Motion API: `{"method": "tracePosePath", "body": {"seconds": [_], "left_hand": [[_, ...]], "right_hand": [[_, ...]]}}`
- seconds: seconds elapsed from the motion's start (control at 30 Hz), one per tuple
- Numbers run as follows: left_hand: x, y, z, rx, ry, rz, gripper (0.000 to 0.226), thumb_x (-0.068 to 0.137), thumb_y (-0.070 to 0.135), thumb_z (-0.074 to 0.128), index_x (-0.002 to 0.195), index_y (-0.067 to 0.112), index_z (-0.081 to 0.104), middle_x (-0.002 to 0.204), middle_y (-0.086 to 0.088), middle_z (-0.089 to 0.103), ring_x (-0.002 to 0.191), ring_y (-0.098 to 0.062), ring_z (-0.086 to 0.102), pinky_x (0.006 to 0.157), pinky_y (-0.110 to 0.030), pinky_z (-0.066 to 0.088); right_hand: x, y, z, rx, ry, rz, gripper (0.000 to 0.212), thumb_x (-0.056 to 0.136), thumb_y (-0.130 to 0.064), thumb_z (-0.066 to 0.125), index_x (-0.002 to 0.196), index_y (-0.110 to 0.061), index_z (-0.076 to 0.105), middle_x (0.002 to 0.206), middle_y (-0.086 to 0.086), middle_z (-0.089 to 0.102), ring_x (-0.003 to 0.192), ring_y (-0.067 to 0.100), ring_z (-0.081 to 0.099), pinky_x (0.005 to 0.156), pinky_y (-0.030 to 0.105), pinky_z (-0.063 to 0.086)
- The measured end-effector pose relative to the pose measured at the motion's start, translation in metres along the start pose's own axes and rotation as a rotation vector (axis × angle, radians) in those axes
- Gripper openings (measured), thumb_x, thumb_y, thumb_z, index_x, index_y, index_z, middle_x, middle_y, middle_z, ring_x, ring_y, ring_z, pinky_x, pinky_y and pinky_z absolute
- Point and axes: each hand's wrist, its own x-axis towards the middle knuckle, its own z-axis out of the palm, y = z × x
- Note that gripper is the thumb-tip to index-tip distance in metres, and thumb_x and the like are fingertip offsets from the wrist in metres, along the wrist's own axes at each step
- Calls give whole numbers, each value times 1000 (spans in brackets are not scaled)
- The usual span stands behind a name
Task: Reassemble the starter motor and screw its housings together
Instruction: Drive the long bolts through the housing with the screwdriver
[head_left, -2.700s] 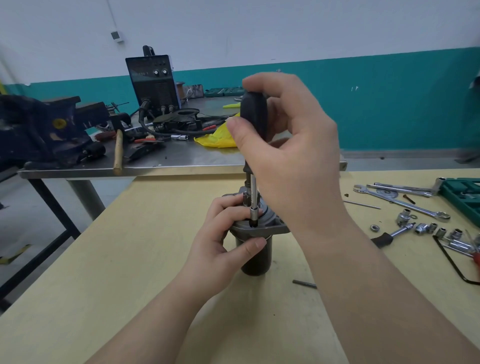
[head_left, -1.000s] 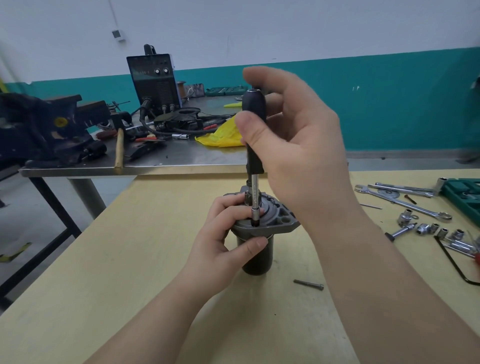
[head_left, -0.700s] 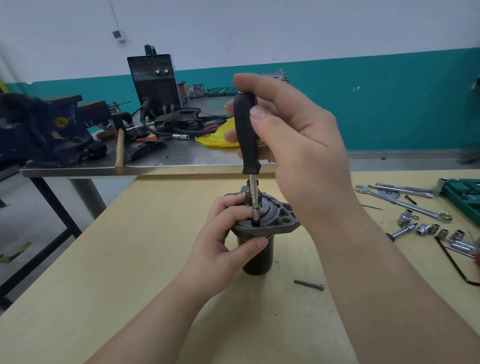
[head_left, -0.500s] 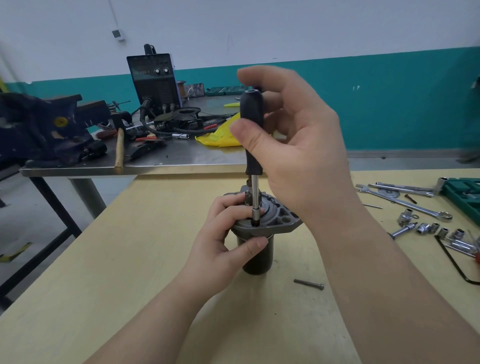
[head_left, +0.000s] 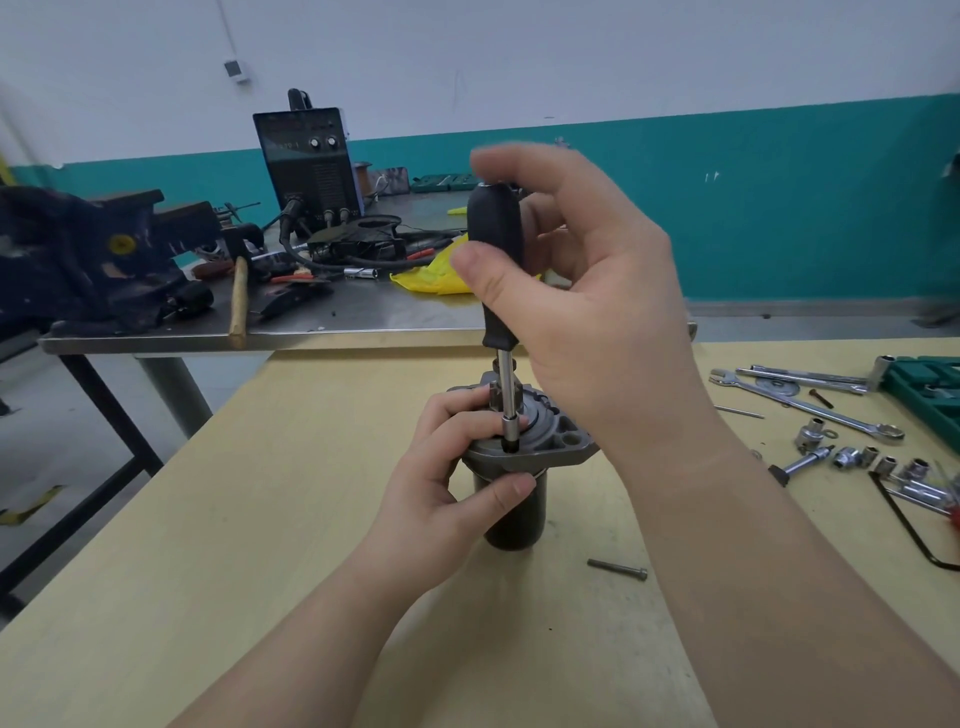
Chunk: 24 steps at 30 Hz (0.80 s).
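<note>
The work surface is a pale wooden table (head_left: 218, 545) in a workshop with a white and teal wall. Behind it stands a steel bench (head_left: 363, 322) carrying a blue vise (head_left: 88, 260), a black welding unit (head_left: 309, 161), a wooden-handled hammer (head_left: 239, 299) and a yellow rag (head_left: 436, 275).

The starter motor (head_left: 519, 467) stands upright near the table's centre, its dark cylindrical body below and its grey flanged housing on top.

The left hand (head_left: 441, 499) grips the housing flange: fingers curled over the top edge, thumb pressed against the body just under the flange.

The right hand (head_left: 587, 306) holds the screwdriver (head_left: 496, 260) vertically by its black handle, thumb on the near side and fingers curled around the far side. The index fingertip is motion-blurred, so its exact contact cannot be told. The driver's tip sits on the near edge of the flange, just beside the left fingertips.

A loose bolt (head_left: 618, 570) lies on the table to the right of the motor. Farther right lie a combination wrench (head_left: 810, 405), several sockets (head_left: 862, 457) and a green tool case (head_left: 930, 389).
</note>
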Motion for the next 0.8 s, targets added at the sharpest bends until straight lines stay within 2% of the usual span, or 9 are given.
{"method": "tracePosePath", "body": {"seconds": [0.1, 0.2, 0.27, 0.33, 0.43, 0.5, 0.6, 0.67, 0.8], "left_hand": [[0, 0, 0, 7, -2, 8, 36, 88, 24, 82, 120, 37, 76, 140, 1, 56, 148, -35, 45, 114, -65, 43], [0, 0, 0, 11, 0, 18, 38, 87, 25, 82, 122, 40, 75, 140, 4, 56, 147, -35, 46, 115, -65, 43], [0, 0, 0, 11, 1, 18, 39, 87, 25, 81, 122, 40, 75, 140, 5, 56, 147, -35, 46, 115, -65, 43], [0, 0, 0, 12, 2, 15, 37, 87, 25, 81, 122, 38, 75, 140, 3, 56, 147, -34, 46, 115, -65, 43], [0, 0, 0, 9, 3, 3, 34, 87, 26, 82, 119, 35, 76, 139, 2, 57, 148, -34, 44, 115, -65, 42], [0, 1, 0, 14, 1, 7, 34, 87, 26, 81, 120, 33, 76, 140, 3, 57, 148, -35, 44, 115, -64, 43], [0, 1, 0, 12, 1, 6, 37, 87, 26, 81, 122, 36, 75, 140, 5, 56, 148, -35, 45, 115, -64, 43], [0, 1, 0, 10, 0, 0, 37, 87, 27, 81, 121, 39, 75, 140, 6, 56, 148, -36, 45, 115, -64, 43], [-1, 0, 0, 6, -2, 1, 37, 87, 26, 81, 122, 37, 75, 141, 4, 56, 148, -36, 45, 115, -64, 43]], "right_hand": [[0, 0, 1, 54, 12, 28, 25, 100, -27, 74, 124, -31, 71, 100, -14, 71, 89, 10, 69, 82, 34, 62], [1, -1, -3, 194, -41, 87, 23, 106, -22, 61, 125, -30, 70, 104, -16, 75, 101, 17, 75, 87, 37, 64], [0, -1, -4, 187, -62, 84, 26, 105, -17, 61, 125, -31, 69, 102, -10, 77, 97, 23, 76, 83, 38, 65], [0, -1, -2, 94, -43, 29, 30, 100, -15, 70, 125, -34, 67, 98, -11, 75, 91, 19, 74, 83, 40, 64], [0, 1, 2, 43, -9, 4, 31, 97, -17, 77, 123, -33, 69, 88, -13, 69, 81, 11, 66, 79, 28, 58], [0, 1, 2, 76, -4, 24, 26, 99, -20, 75, 122, -32, 71, 91, -14, 72, 84, 10, 68, 80, 32, 60], [2, -1, -4, 196, -44, 77, 22, 105, -21, 62, 121, -31, 73, 105, -12, 78, 101, 17, 75, 89, 43, 65], [1, -2, -8, 263, -79, 117, 26, 107, -17, 56, 122, -30, 72, 107, -3, 79, 100, 25, 78, 83, 41, 66], [1, -1, -5, 107, -35, 43, 24, 103, -19, 68, 122, -33, 68, 97, -10, 74, 94, 22, 74, 83, 46, 65]]}}
